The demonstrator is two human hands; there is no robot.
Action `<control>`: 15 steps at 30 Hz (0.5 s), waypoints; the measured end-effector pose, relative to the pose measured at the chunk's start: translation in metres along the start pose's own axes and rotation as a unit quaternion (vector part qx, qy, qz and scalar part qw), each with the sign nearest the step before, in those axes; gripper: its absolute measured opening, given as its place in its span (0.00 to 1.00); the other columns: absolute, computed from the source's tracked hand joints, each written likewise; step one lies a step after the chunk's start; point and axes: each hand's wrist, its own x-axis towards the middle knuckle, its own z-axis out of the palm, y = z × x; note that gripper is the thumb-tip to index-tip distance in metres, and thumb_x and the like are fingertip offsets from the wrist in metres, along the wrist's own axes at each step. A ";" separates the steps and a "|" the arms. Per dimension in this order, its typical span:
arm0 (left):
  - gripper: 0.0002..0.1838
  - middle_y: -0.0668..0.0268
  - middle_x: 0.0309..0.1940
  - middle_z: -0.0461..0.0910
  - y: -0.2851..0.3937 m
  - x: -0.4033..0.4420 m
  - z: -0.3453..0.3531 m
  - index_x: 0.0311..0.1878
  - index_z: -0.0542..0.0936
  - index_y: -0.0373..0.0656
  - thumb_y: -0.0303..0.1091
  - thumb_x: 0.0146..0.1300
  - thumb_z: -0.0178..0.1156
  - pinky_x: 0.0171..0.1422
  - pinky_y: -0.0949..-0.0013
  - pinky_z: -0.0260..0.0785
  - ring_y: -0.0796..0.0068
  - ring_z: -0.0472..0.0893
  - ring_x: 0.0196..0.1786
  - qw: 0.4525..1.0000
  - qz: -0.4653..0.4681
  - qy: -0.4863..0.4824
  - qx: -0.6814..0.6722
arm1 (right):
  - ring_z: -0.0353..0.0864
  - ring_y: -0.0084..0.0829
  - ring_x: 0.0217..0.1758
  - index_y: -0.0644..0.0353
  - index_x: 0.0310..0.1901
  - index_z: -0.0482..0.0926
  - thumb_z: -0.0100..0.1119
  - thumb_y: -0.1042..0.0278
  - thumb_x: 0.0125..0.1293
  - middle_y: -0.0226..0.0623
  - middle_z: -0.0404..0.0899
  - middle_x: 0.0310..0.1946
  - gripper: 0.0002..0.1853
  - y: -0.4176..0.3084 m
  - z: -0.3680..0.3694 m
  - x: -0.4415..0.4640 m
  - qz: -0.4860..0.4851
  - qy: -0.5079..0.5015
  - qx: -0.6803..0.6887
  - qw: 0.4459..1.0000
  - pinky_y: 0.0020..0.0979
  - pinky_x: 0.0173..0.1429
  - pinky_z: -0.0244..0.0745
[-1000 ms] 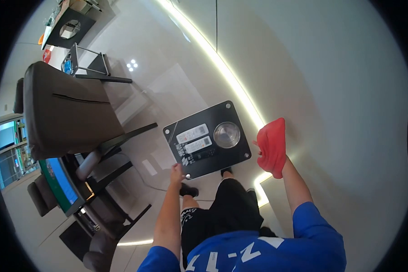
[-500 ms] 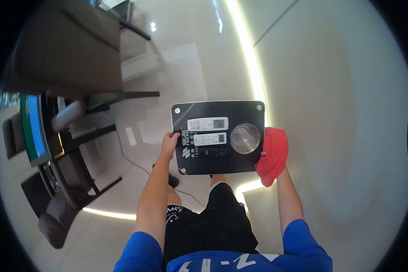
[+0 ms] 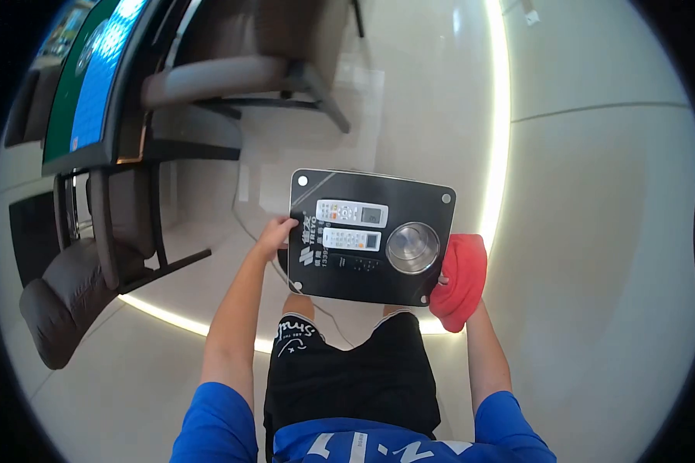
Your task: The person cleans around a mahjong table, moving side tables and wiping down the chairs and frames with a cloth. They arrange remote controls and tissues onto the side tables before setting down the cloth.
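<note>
A black glossy board (image 3: 398, 193) with round metal studs at its corners and white printed lettering is held out in front of me. My left hand (image 3: 276, 235) grips its left edge, thumb on top. My right hand (image 3: 443, 282) is at the right edge, mostly hidden by a red cloth (image 3: 463, 282) draped over it, with a fingertip showing at the board. On the board lie two white remote controls, the upper one (image 3: 351, 213) and the lower one (image 3: 350, 239), above a dark remote (image 3: 354, 264). A clear round glass container (image 3: 412, 248) stands to their right.
Brown padded chairs (image 3: 69, 282) stand at the left, another chair (image 3: 232, 81) at the upper left, near a table with a green and blue top (image 3: 100, 85). A dark cable (image 3: 239, 204) runs over the shiny floor. A bright light strip (image 3: 500, 116) curves at the right.
The board has tilted slightly clockwise in view, still between both hands with the things on it. My viewpoint has turned and moved, so the chairs and table appear closer at the upper left.
</note>
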 end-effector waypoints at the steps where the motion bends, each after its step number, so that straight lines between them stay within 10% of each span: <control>1: 0.24 0.61 0.50 0.76 -0.001 0.004 -0.002 0.56 0.72 0.39 0.44 0.62 0.55 0.54 0.48 0.68 0.65 0.72 0.56 1.000 -0.002 0.003 0.003 | 0.72 0.31 0.63 0.60 0.64 0.66 0.49 0.50 0.71 0.38 0.72 0.60 0.27 -0.007 0.006 0.003 0.006 -0.003 -0.003 1.000 0.35 0.66 0.68; 15: 0.31 0.56 0.56 0.74 0.025 -0.022 0.011 0.60 0.73 0.38 0.48 0.57 0.59 0.56 0.49 0.67 0.58 0.70 0.61 0.991 -0.001 0.102 0.090 | 0.72 0.31 0.63 0.60 0.64 0.66 0.50 0.51 0.71 0.38 0.73 0.60 0.27 0.029 -0.009 0.033 0.071 -0.089 -0.058 0.992 0.34 0.66 0.68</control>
